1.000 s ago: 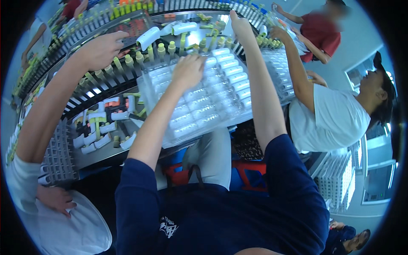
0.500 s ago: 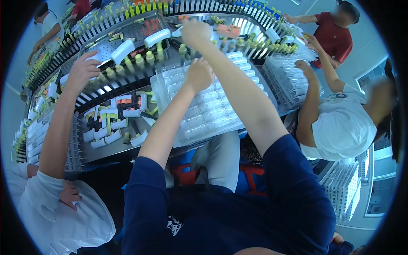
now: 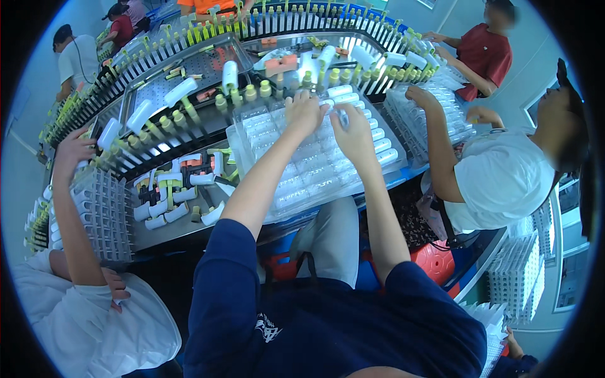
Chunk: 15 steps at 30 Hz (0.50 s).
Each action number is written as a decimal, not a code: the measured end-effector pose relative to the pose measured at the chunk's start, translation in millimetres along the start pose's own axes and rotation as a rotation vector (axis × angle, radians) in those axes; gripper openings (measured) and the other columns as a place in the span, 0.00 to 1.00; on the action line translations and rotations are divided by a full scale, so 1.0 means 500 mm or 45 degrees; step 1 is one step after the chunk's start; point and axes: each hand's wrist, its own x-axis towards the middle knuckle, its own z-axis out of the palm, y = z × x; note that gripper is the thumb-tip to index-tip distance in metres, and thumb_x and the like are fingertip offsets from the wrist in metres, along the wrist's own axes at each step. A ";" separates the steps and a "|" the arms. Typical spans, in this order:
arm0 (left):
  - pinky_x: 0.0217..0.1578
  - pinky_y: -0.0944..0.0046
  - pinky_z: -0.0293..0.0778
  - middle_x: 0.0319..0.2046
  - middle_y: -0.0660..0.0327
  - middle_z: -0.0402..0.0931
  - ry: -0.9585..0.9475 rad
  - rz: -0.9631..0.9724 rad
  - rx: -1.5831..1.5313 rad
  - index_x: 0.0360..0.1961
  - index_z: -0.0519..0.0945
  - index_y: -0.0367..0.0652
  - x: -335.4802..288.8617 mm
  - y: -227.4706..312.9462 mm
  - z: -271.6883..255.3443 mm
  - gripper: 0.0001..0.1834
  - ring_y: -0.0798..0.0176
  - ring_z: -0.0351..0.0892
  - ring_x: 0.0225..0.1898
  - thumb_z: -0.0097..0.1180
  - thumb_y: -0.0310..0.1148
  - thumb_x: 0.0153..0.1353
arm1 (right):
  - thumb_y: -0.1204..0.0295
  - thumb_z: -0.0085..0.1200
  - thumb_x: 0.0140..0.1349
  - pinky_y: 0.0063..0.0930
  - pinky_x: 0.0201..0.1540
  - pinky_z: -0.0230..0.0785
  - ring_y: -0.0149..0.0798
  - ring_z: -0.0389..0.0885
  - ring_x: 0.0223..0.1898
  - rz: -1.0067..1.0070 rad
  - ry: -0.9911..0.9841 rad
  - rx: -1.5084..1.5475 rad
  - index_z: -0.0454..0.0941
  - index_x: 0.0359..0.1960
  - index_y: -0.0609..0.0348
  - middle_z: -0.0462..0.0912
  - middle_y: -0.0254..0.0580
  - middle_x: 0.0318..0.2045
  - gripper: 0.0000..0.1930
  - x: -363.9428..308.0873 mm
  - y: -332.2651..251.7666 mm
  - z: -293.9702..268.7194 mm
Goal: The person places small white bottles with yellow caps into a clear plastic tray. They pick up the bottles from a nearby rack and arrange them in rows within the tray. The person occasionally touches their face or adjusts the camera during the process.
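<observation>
A clear plastic blister tray (image 3: 293,189) lies in front of me, stacked on others. Glossy white rounded shells (image 3: 381,145) fill slots along its right side; the slots to the left look bare. My right hand (image 3: 354,133) is over the tray's upper right part, fingers closed around a white shell (image 3: 343,118) that they partly hide. Close beside it, my left hand (image 3: 304,114) is at the tray's far edge, fingers bent but apart and thumb pointing toward the right hand. I see nothing held in the left hand.
A curved conveyor with upright yellow-green holders (image 3: 251,92) runs beyond the tray, some carrying white shells. Left of the tray lies a group of white, black and orange parts (image 3: 170,189). Co-workers sit on both sides, a co-worker's hand (image 3: 74,154) at the left. More trays (image 3: 428,116) stand right.
My right hand has come back from the conveyor to the tray and now has a white shell. My left hand has shifted slightly right. The holders and their shells have moved left.
</observation>
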 end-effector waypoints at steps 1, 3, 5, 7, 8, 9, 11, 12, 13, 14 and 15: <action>0.57 0.50 0.64 0.51 0.54 0.79 0.044 -0.018 0.004 0.49 0.86 0.43 -0.003 0.011 0.000 0.24 0.52 0.76 0.57 0.58 0.54 0.71 | 0.68 0.64 0.64 0.48 0.61 0.72 0.59 0.79 0.59 0.085 -0.008 -0.009 0.83 0.52 0.61 0.83 0.54 0.55 0.17 -0.030 0.025 0.000; 0.56 0.50 0.64 0.49 0.54 0.80 0.125 -0.014 -0.066 0.47 0.86 0.44 -0.011 0.010 0.002 0.22 0.52 0.76 0.56 0.58 0.53 0.71 | 0.67 0.65 0.64 0.50 0.63 0.69 0.58 0.78 0.60 0.091 0.015 -0.105 0.84 0.50 0.60 0.83 0.52 0.54 0.15 -0.073 0.049 0.007; 0.54 0.49 0.66 0.47 0.55 0.81 0.220 0.024 -0.088 0.44 0.85 0.43 -0.018 0.012 0.007 0.21 0.51 0.77 0.54 0.58 0.51 0.72 | 0.66 0.66 0.63 0.50 0.64 0.67 0.56 0.78 0.60 -0.065 0.080 -0.292 0.85 0.48 0.57 0.83 0.52 0.54 0.14 -0.097 0.060 0.021; 0.52 0.47 0.69 0.44 0.53 0.81 0.337 0.014 -0.089 0.43 0.84 0.42 -0.018 0.015 0.005 0.20 0.48 0.78 0.52 0.56 0.49 0.74 | 0.66 0.66 0.62 0.49 0.64 0.66 0.54 0.78 0.60 -0.038 0.073 -0.307 0.85 0.47 0.56 0.82 0.50 0.54 0.14 -0.092 0.042 0.024; 0.50 0.46 0.71 0.43 0.52 0.82 0.396 0.009 -0.090 0.42 0.83 0.41 -0.018 0.015 0.003 0.19 0.47 0.78 0.50 0.55 0.48 0.75 | 0.65 0.67 0.62 0.49 0.64 0.65 0.54 0.78 0.59 -0.025 0.069 -0.314 0.85 0.47 0.55 0.82 0.49 0.54 0.14 -0.089 0.036 0.024; 0.49 0.45 0.72 0.42 0.50 0.82 0.428 0.031 -0.120 0.41 0.82 0.40 -0.012 0.017 0.002 0.19 0.45 0.79 0.49 0.54 0.47 0.75 | 0.65 0.67 0.62 0.49 0.63 0.65 0.53 0.78 0.59 -0.026 0.069 -0.337 0.85 0.47 0.55 0.82 0.48 0.54 0.14 -0.088 0.038 0.023; 0.47 0.42 0.74 0.39 0.48 0.82 0.492 0.075 -0.183 0.38 0.80 0.38 -0.006 0.022 0.001 0.19 0.41 0.79 0.45 0.53 0.45 0.77 | 0.65 0.67 0.61 0.49 0.63 0.66 0.53 0.78 0.59 -0.028 0.067 -0.384 0.85 0.47 0.54 0.82 0.47 0.54 0.14 -0.092 0.040 0.023; 0.45 0.43 0.75 0.37 0.47 0.82 0.531 0.110 -0.211 0.37 0.80 0.37 -0.005 0.026 0.002 0.19 0.41 0.80 0.44 0.54 0.44 0.76 | 0.65 0.67 0.61 0.48 0.62 0.66 0.52 0.78 0.58 -0.037 0.068 -0.380 0.85 0.47 0.54 0.81 0.47 0.54 0.14 -0.095 0.041 0.019; 0.44 0.43 0.76 0.36 0.47 0.81 0.570 0.144 -0.241 0.36 0.79 0.37 -0.006 0.026 0.001 0.19 0.41 0.80 0.42 0.54 0.44 0.76 | 0.65 0.67 0.61 0.48 0.62 0.66 0.52 0.78 0.58 -0.046 0.069 -0.377 0.84 0.47 0.54 0.81 0.47 0.54 0.14 -0.096 0.040 0.018; 0.42 0.43 0.77 0.34 0.46 0.81 0.608 0.179 -0.271 0.34 0.78 0.37 -0.005 0.025 -0.001 0.20 0.40 0.81 0.40 0.55 0.44 0.76 | 0.65 0.67 0.61 0.48 0.62 0.66 0.52 0.79 0.58 -0.054 0.070 -0.375 0.84 0.47 0.54 0.81 0.46 0.54 0.15 -0.095 0.040 0.018; 0.42 0.44 0.77 0.34 0.46 0.81 0.591 0.180 -0.290 0.34 0.78 0.37 -0.008 0.026 -0.003 0.20 0.40 0.81 0.40 0.56 0.44 0.75 | 0.65 0.68 0.61 0.48 0.62 0.66 0.52 0.79 0.58 -0.043 0.071 -0.373 0.84 0.48 0.54 0.81 0.47 0.54 0.15 -0.095 0.040 0.018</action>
